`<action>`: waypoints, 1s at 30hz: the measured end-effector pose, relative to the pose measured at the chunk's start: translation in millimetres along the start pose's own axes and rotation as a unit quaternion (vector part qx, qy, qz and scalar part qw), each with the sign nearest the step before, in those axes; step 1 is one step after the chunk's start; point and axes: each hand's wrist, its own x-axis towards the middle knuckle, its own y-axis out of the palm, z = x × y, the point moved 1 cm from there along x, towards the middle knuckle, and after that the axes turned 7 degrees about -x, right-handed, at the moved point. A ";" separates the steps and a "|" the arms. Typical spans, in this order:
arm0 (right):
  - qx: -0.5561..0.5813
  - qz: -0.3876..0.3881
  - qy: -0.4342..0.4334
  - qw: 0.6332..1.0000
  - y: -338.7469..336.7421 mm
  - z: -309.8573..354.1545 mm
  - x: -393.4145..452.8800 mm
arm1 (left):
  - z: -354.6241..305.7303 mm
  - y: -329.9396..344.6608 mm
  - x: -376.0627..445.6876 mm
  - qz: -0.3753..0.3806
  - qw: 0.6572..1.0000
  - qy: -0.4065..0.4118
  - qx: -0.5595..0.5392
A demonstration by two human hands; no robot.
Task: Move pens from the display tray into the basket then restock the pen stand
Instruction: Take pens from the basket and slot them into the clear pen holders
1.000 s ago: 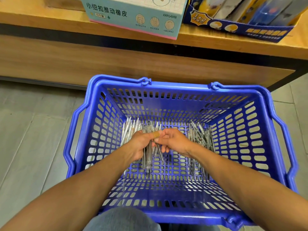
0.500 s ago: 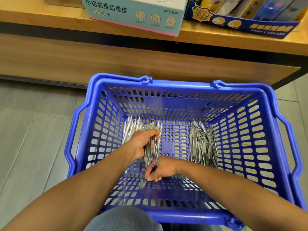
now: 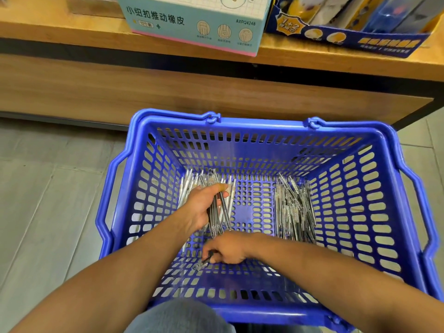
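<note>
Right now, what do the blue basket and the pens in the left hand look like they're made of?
Blue basket: moulded plastic, it seems, glossy, with slotted walls and a one-piece rim. Pens gripped by the left hand: probably clear plastic barrels, since dark cores show through; any metal parts are too small to tell.

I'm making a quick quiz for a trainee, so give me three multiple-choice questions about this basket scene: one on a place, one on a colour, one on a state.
1. Where does the loose pile of pens lie?
A. basket's right side
B. shelf
C. floor

2. What colour is the basket?
A. green
B. blue
C. red

3. What is the left hand doing?
A. hanging idle
B. resting on the rim
C. gripping a bundle of pens

Answers: 1 A, the pile rests by the right wall; 2 B, its mesh walls are blue; 3 C, fingers curl round the bundle.
</note>
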 end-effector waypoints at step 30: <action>0.335 -0.361 0.126 0.861 -25.0 -23.4 -40.0 | -0.7 0.9 -3.8 0.038 0.999 -0.017 0.011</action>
